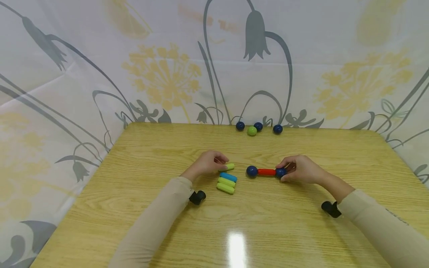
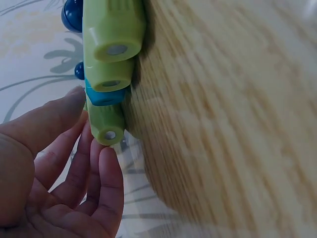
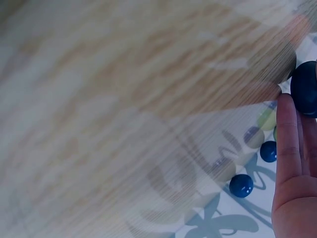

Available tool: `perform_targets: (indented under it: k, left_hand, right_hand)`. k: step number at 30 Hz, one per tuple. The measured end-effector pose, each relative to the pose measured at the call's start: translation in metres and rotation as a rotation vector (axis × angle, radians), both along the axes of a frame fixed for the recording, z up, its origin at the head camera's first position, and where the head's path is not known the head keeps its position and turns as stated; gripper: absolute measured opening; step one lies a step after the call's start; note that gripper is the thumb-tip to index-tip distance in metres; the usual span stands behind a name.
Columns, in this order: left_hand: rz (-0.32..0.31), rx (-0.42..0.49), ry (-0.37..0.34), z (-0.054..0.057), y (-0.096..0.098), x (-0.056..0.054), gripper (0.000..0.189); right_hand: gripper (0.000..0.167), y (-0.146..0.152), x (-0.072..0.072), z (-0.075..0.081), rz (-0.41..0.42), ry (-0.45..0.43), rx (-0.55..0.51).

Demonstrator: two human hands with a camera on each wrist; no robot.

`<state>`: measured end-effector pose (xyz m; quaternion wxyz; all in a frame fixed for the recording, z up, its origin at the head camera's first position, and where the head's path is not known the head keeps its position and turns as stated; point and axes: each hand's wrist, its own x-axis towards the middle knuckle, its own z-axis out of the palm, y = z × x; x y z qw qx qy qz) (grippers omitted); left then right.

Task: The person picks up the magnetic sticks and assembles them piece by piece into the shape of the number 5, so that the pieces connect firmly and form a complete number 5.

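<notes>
My left hand point(image 1: 211, 162) pinches a light green rod point(image 1: 230, 166) by its near end. In the left wrist view, this green rod point(image 2: 110, 119) shows a shiny metal disc in its end, with the thumb on one side and fingertips on the other. Just below the hand lie a blue rod point(image 1: 228, 177) and two more light green rods point(image 1: 226, 188), side by side. With thumb and fingers, my right hand point(image 1: 303, 169) grips a dark blue ball point(image 1: 280, 172). That ball joins a red rod point(image 1: 266, 172), whose left end meets another dark blue ball point(image 1: 252, 171).
Along the table's back edge sit several dark blue balls point(image 1: 277, 129) and a green ball point(image 1: 252, 130), close to a flower-printed curtain point(image 1: 221, 67). The wooden table point(image 1: 161, 223) has a bright light reflection near its front. Black wrist cameras point(image 1: 197, 197) stick out from both sleeves.
</notes>
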<state>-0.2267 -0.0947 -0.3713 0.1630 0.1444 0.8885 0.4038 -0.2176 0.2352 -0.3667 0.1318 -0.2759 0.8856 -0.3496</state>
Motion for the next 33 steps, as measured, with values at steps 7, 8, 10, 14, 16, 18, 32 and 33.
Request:
perform_targets:
  k: [7, 8, 10, 14, 16, 18, 32, 33]
  left_hand:
    - [0.008, -0.034, -0.012, -0.003, 0.002, 0.000, 0.023]
    - [0.006, -0.038, -0.010, -0.003, 0.002, -0.001, 0.023]
    - [0.005, -0.048, -0.006, -0.003, 0.002, -0.001, 0.023]
    - [-0.001, -0.059, -0.002, -0.004, 0.001, -0.002, 0.023]
    - [0.000, -0.056, -0.005, -0.004, 0.001, -0.002, 0.023]
    - [-0.001, -0.054, 0.000, -0.004, 0.000, -0.002, 0.023]
    - [0.031, 0.063, -0.021, 0.005, 0.001, 0.007, 0.032]
    - [0.035, 0.067, -0.024, 0.005, 0.001, 0.009, 0.032]
  right_hand:
    - [0.031, -0.001, 0.001, 0.000, 0.000, 0.007, 0.002]
    - [0.031, -0.001, 0.001, 0.000, 0.002, 0.009, 0.002]
    - [0.030, -0.001, 0.001, 0.000, 0.000, 0.012, 0.003]
    - [0.030, 0.000, 0.001, -0.001, -0.010, 0.012, 0.010]
    - [0.030, 0.000, 0.001, -0.001, -0.010, 0.011, 0.009]
    - [0.030, 0.001, 0.000, -0.001, -0.009, 0.008, 0.006]
    - [0.030, 0.003, -0.001, -0.004, -0.009, 0.008, 0.003]
    - [0.030, 0.002, -0.001, -0.004, -0.009, 0.008, 0.000]
